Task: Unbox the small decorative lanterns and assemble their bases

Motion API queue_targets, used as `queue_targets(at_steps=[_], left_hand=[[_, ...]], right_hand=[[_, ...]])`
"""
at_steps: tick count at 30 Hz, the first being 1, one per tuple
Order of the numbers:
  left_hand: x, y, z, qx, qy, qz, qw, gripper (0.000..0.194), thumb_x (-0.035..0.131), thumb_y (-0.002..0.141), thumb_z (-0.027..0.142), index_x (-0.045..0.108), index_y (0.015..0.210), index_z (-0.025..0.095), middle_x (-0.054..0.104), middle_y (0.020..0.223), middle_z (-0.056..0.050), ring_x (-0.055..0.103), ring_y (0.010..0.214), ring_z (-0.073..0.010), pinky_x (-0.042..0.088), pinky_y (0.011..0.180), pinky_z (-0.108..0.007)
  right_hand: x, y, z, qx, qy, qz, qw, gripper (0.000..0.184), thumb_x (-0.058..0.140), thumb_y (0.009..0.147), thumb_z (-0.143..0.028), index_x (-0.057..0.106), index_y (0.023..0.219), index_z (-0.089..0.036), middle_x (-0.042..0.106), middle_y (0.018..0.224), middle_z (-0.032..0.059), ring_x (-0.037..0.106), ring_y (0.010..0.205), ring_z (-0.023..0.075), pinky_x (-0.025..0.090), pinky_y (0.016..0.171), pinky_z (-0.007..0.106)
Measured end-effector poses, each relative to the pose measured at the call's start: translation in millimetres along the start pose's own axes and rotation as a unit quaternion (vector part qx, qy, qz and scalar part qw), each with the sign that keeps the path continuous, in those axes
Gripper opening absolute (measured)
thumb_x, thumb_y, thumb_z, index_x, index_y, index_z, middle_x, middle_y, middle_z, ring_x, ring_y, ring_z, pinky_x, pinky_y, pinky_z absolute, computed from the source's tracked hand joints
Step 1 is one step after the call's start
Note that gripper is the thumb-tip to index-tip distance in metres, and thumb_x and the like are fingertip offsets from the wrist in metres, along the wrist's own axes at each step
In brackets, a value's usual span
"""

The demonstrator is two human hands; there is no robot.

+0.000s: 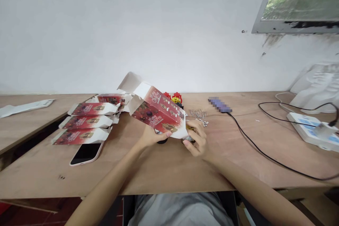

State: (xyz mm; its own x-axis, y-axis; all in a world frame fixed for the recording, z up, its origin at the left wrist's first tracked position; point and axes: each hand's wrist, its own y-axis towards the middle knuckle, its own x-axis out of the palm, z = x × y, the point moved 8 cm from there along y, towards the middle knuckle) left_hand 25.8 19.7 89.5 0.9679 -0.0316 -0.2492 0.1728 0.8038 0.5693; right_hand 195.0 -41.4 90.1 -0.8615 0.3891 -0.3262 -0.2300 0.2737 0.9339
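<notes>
My left hand (156,137) grips a red printed cardboard box (161,111) from below, thumb on its near edge. The box is tilted above the table, with its white flaps standing open at the upper left. At the box's lower right end, my right hand (197,139) is closed around a small gold-coloured lantern (191,128), mostly hidden by the fingers. Behind the box stand small red lanterns (177,95) and a gold one (175,99). Something dark and round (162,141) shows under the box beside my left hand.
Several similar boxes (87,122) lie at the left, by a phone (87,153). Small metal pieces (198,113) and white discs (203,123) lie right of centre. Farther right are a cabled purple phone (219,105), a power strip (312,130) and a white bag (315,88).
</notes>
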Motion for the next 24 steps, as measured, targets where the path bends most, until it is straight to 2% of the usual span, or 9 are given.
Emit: queue_targets(at_steps=[4, 8, 10, 14, 17, 19, 24], left_hand=[[-0.1, 4.2, -0.9, -0.021, -0.042, -0.017, 0.999, 0.05, 0.077, 0.054, 0.044, 0.06, 0.091, 0.016, 0.07, 0.092, -0.01, 0.065, 0.09, -0.0282, 0.052, 0.083, -0.044], [-0.5, 5.6, -2.2, -0.037, -0.057, -0.022, 0.997, 0.051, 0.078, 0.052, 0.044, 0.06, 0.09, 0.016, 0.07, 0.09, -0.009, 0.065, 0.089, -0.0279, 0.052, 0.083, -0.044], [-0.9, 5.7, -2.5, -0.042, -0.057, -0.024, 0.997, 0.051, 0.078, 0.051, 0.045, 0.061, 0.089, 0.016, 0.07, 0.09, -0.009, 0.065, 0.089, -0.0281, 0.052, 0.083, -0.044], [0.1, 5.0, -2.7, -0.044, -0.057, -0.03, 0.997, 0.053, 0.079, 0.051, 0.044, 0.061, 0.091, 0.016, 0.07, 0.091, -0.009, 0.064, 0.09, -0.0282, 0.052, 0.083, -0.043], [3.9, 3.9, -2.1, -0.043, -0.064, -0.046, 0.996, 0.054, 0.077, 0.052, 0.047, 0.06, 0.093, 0.015, 0.07, 0.092, -0.01, 0.064, 0.089, -0.0281, 0.052, 0.081, -0.043], [5.8, 3.1, -1.4, -0.045, -0.057, -0.059, 0.996, 0.056, 0.075, 0.054, 0.049, 0.06, 0.096, 0.015, 0.069, 0.096, -0.01, 0.064, 0.091, -0.0284, 0.052, 0.081, -0.042], [2.8, 2.8, 1.8, -0.045, -0.02, -0.075, 0.996, 0.058, 0.072, 0.059, 0.052, 0.058, 0.101, 0.014, 0.068, 0.103, -0.011, 0.062, 0.099, -0.0285, 0.05, 0.087, -0.041]], right_hand=[[3.3, -0.7, -4.0, -0.033, 0.015, -0.011, 0.999, 0.037, 0.053, 0.078, -0.032, 0.057, 0.115, -0.025, 0.062, 0.108, 0.0087, 0.056, 0.103, 0.0278, 0.04, 0.09, 0.047], [5.3, -1.1, -8.6, -0.048, 0.013, -0.014, 0.999, 0.051, 0.055, 0.076, -0.03, 0.047, 0.125, -0.022, 0.061, 0.11, 0.0112, 0.056, 0.101, 0.0285, 0.042, 0.088, 0.048], [5.0, 0.4, -10.5, -0.049, 0.014, -0.02, 0.998, 0.048, 0.056, 0.075, -0.029, 0.049, 0.122, -0.021, 0.061, 0.108, 0.0117, 0.056, 0.1, 0.028, 0.042, 0.087, 0.047], [2.7, 4.7, -11.6, -0.041, 0.03, -0.036, 0.998, 0.023, 0.054, 0.075, -0.027, 0.058, 0.097, -0.021, 0.063, 0.097, 0.0094, 0.056, 0.095, 0.0266, 0.043, 0.083, 0.046], [1.8, 6.4, -16.5, -0.059, 0.065, -0.043, 0.995, 0.01, 0.05, 0.077, -0.027, 0.056, 0.084, -0.022, 0.063, 0.083, 0.0057, 0.058, 0.088, 0.0244, 0.044, 0.078, 0.043], [2.4, 7.7, -19.6, -0.066, 0.08, -0.05, 0.993, 0.011, 0.048, 0.077, -0.028, 0.054, 0.083, -0.021, 0.062, 0.08, 0.006, 0.058, 0.085, 0.0241, 0.044, 0.075, 0.042], [5.0, 11.4, -25.2, -0.083, 0.047, -0.066, 0.993, 0.023, 0.05, 0.078, -0.027, 0.054, 0.098, -0.017, 0.063, 0.092, 0.0105, 0.055, 0.093, 0.0254, 0.043, 0.077, 0.042]])
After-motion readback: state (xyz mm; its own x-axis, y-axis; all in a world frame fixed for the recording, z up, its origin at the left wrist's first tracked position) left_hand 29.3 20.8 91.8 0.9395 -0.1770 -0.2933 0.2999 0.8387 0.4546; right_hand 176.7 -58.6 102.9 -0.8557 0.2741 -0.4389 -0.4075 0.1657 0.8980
